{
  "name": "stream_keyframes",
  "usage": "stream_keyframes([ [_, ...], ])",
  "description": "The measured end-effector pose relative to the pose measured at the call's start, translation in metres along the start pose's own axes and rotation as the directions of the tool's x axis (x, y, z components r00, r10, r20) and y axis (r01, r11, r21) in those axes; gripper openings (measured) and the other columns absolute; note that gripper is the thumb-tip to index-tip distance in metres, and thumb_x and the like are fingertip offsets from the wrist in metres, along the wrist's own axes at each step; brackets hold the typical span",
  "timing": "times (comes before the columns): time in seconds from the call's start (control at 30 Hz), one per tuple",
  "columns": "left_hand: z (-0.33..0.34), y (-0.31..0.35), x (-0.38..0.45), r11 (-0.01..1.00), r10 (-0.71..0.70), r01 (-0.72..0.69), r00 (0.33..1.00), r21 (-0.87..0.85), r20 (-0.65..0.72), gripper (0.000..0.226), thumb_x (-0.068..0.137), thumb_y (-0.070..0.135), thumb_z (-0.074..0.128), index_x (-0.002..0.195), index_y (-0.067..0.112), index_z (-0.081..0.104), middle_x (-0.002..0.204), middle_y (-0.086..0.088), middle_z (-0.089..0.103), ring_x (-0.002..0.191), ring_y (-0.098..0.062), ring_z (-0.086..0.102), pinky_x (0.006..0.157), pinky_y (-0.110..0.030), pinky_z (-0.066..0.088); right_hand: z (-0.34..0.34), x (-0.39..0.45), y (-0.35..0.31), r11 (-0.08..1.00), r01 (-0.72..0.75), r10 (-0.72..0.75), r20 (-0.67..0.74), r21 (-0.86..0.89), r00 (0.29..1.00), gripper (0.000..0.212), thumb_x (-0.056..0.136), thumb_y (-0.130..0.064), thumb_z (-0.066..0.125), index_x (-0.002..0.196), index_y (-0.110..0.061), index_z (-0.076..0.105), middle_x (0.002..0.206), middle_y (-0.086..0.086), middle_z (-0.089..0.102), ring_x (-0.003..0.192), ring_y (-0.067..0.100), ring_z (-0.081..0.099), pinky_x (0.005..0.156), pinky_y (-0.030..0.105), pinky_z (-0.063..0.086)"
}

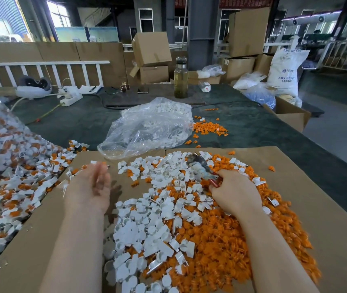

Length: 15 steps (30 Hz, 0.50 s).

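Note:
A heap of small white plastic parts and orange plastic parts lies on a sheet of brown cardboard in front of me. My right hand rests on the heap and grips the red handle of a tool whose grey, wrapped head points up and away. My left hand hovers over bare cardboard left of the heap, blurred, fingers loosely spread and holding nothing I can make out.
A pile of joined white-and-orange pieces spreads at the left. A clear plastic bag of white parts lies behind the cardboard, beside loose orange parts. A glass bottle, a power strip and cardboard boxes stand farther back.

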<state>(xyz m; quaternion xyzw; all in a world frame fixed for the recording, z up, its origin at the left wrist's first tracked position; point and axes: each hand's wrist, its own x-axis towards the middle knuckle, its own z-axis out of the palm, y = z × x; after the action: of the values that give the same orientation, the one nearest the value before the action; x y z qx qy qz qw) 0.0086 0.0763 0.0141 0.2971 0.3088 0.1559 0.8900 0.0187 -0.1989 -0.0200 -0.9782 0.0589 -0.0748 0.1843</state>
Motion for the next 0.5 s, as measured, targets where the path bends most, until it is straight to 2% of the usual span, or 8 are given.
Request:
stream_keyframes([
  [0.1, 0.011, -0.014, -0.009, 0.863, 0.064, -0.142, 0.983, 0.486, 0.173, 0.016, 0.086, 0.013, 0.074, 0.1, 0.018, 0.071, 0.091, 0.003, 0.077, 0.083, -0.009, 0.071, 0.073, -0.024, 0.059, 0.002, -0.002, -0.004, 0.998, -0.003, 0.001, -0.021, -0.068, 1.0, 0.01, 0.091, -0.038, 0.058, 0.096, -0.029, 0.056, 0.081, -0.011, 0.052, 0.075, 0.012, 0.054, 0.054, 0.026, 0.04],
  [0.13, 0.013, -0.02, -0.013, 0.754, 0.077, -0.221, 0.965, 0.619, 0.251, 0.017, 0.085, 0.016, 0.076, 0.1, 0.022, 0.072, 0.089, 0.006, 0.076, 0.084, -0.01, 0.071, 0.074, -0.025, 0.057, 0.003, -0.002, -0.004, 0.997, -0.005, 0.003, -0.026, -0.082, 1.0, 0.011, 0.091, -0.038, 0.059, 0.096, -0.029, 0.056, 0.081, -0.011, 0.052, 0.073, 0.011, 0.053, 0.053, 0.025, 0.04],
  [0.2, 0.016, -0.032, -0.019, 0.402, 0.028, -0.395, 0.907, 0.826, 0.42, 0.016, 0.086, 0.027, 0.075, 0.101, 0.03, 0.07, 0.09, 0.011, 0.073, 0.083, -0.008, 0.066, 0.065, -0.02, 0.048, 0.003, -0.002, -0.005, 0.994, -0.012, 0.01, -0.024, -0.105, 1.0, 0.01, 0.09, -0.037, 0.059, 0.095, -0.029, 0.055, 0.078, -0.012, 0.05, 0.07, 0.01, 0.05, 0.049, 0.024, 0.035],
  [0.23, 0.016, -0.038, -0.02, 0.224, -0.027, -0.453, 0.882, 0.863, 0.471, 0.019, 0.086, 0.033, 0.074, 0.103, 0.03, 0.067, 0.094, 0.012, 0.069, 0.084, -0.006, 0.064, 0.062, -0.018, 0.044, 0.004, -0.003, -0.006, 0.993, -0.014, 0.013, -0.018, -0.115, 1.0, 0.01, 0.09, -0.037, 0.059, 0.094, -0.03, 0.053, 0.077, -0.012, 0.049, 0.068, 0.009, 0.048, 0.047, 0.023, 0.033],
  [0.3, 0.018, -0.047, -0.018, -0.039, -0.102, -0.497, 0.865, 0.867, 0.491, 0.031, 0.086, 0.041, 0.074, 0.109, 0.027, 0.059, 0.101, 0.01, 0.062, 0.088, -0.007, 0.061, 0.066, -0.024, 0.047, 0.005, -0.004, -0.007, 0.991, -0.013, 0.012, -0.008, -0.135, 1.0, 0.009, 0.089, -0.035, 0.059, 0.091, -0.029, 0.053, 0.076, -0.012, 0.049, 0.067, 0.008, 0.048, 0.047, 0.023, 0.034],
  [0.4, 0.019, -0.053, -0.015, -0.405, -0.043, -0.47, 0.867, 0.784, 0.497, 0.031, 0.09, 0.042, 0.067, 0.109, 0.018, 0.06, 0.106, 0.001, 0.064, 0.093, -0.018, 0.063, 0.081, -0.036, 0.055, 0.006, -0.004, -0.01, 0.992, -0.011, 0.012, 0.006, -0.13, 1.0, 0.006, 0.088, -0.032, 0.059, 0.092, -0.029, 0.056, 0.078, -0.01, 0.053, 0.068, 0.009, 0.051, 0.049, 0.024, 0.04],
  [0.43, 0.018, -0.053, -0.014, -0.455, -0.033, -0.465, 0.861, 0.76, 0.507, 0.027, 0.092, 0.039, 0.064, 0.107, 0.016, 0.063, 0.106, -0.001, 0.066, 0.092, -0.02, 0.063, 0.081, -0.035, 0.055, 0.006, -0.004, -0.01, 0.992, -0.012, 0.013, 0.005, -0.125, 1.0, 0.007, 0.089, -0.033, 0.059, 0.094, -0.029, 0.056, 0.079, -0.01, 0.053, 0.07, 0.01, 0.053, 0.051, 0.024, 0.042],
  [0.5, 0.018, -0.052, -0.014, -0.447, -0.046, -0.486, 0.851, 0.751, 0.524, 0.022, 0.094, 0.034, 0.063, 0.106, 0.017, 0.069, 0.104, -0.001, 0.068, 0.09, -0.019, 0.063, 0.076, -0.031, 0.053, 0.006, -0.003, -0.011, 0.994, -0.019, 0.016, -0.022, -0.11, 1.0, 0.009, 0.091, -0.035, 0.058, 0.096, -0.029, 0.055, 0.08, -0.011, 0.053, 0.074, 0.012, 0.055, 0.053, 0.026, 0.043],
])
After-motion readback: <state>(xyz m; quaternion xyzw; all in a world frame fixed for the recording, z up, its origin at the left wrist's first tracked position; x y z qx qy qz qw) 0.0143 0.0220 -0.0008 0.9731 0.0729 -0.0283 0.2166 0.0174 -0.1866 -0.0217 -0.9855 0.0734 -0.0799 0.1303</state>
